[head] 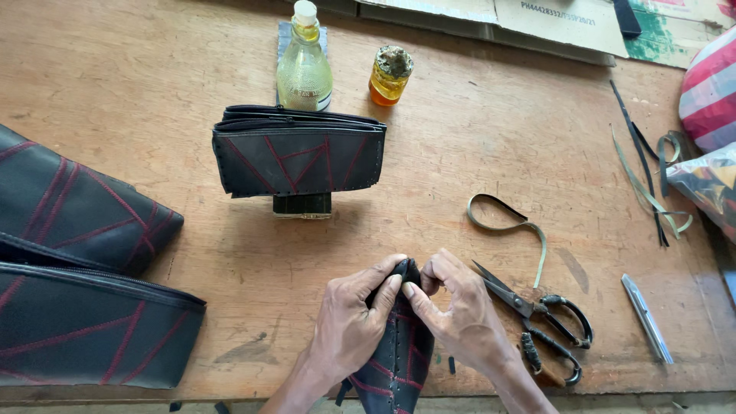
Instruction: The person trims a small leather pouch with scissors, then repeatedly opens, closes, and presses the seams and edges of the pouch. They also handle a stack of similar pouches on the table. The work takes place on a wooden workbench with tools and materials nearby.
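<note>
Your left hand (354, 322) and right hand (460, 314) both pinch the top end of the black leather piece with red stitching (399, 353), at the near edge of the wooden surface (475, 138), just left of the black-handled scissors (537, 322).

The piece (399, 353) pinched between both hands looks like matt black leather with red stitching. Just right of the right hand (456, 314), dull metal scissors (537, 318) lie on the worn, scuffed wooden table (475, 138).

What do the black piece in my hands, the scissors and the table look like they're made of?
Black piece: likely leather or faux leather, faint sheen, red stitched lines. Scissors: dark, dull metal, wrapped handles. Table: bare wood, visible grain, stained and worn.
</note>
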`<state>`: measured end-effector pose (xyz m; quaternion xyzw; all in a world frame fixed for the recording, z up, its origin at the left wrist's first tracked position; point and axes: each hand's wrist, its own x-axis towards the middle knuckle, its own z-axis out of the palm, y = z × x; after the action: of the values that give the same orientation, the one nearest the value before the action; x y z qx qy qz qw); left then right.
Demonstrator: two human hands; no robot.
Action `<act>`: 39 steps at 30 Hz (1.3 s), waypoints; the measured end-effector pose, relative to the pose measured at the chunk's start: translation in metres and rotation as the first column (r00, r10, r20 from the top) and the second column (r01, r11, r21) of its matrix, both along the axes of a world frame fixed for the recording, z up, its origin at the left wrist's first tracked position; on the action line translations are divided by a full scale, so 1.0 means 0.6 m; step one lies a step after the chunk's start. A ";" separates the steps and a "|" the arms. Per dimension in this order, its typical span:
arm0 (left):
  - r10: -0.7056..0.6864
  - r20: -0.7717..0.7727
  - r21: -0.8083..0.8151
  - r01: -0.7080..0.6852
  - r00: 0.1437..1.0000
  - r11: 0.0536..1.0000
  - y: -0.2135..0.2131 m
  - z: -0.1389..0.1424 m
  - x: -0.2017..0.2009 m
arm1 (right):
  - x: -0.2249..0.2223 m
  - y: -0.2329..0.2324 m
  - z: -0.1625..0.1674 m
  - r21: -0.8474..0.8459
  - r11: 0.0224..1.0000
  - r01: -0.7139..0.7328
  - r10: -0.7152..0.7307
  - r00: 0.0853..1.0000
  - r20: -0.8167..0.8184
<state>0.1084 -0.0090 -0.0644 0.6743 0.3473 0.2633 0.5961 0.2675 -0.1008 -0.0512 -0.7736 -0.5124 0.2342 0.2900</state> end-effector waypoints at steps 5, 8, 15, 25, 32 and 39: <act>-0.036 0.067 0.012 0.035 0.997 0.999 0.006 0.003 0.000 | -0.003 -0.004 -0.002 0.073 0.979 0.191 -0.143 0.893 -0.428; -0.073 0.145 -0.148 0.094 0.987 0.985 0.011 0.003 -0.001 | -0.004 -0.005 -0.011 0.070 0.961 0.268 -0.218 0.888 -0.406; -0.099 0.154 -0.115 0.118 0.983 0.986 -0.028 0.002 -0.023 | -0.024 -0.050 -0.034 0.188 0.958 0.217 -0.051 0.774 -0.631; -0.265 0.263 -0.055 0.288 0.928 0.956 -0.065 0.009 -0.092 | -0.053 -0.139 -0.033 0.041 0.975 0.217 -0.052 0.406 -0.912; -0.337 0.167 -0.347 0.375 0.927 0.860 -0.067 0.031 -0.120 | -0.058 -0.153 -0.037 -0.033 0.996 0.086 -0.063 0.374 -0.925; -0.441 0.154 -0.333 0.466 0.884 0.820 -0.045 0.043 -0.116 | -0.036 -0.143 -0.048 -0.020 0.999 0.035 -0.031 0.336 -0.941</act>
<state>0.0388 -0.0361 -0.0387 0.6069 0.1980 0.0693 0.7666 0.2459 -0.1866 -0.0801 -0.5072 -0.2366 0.6301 0.5384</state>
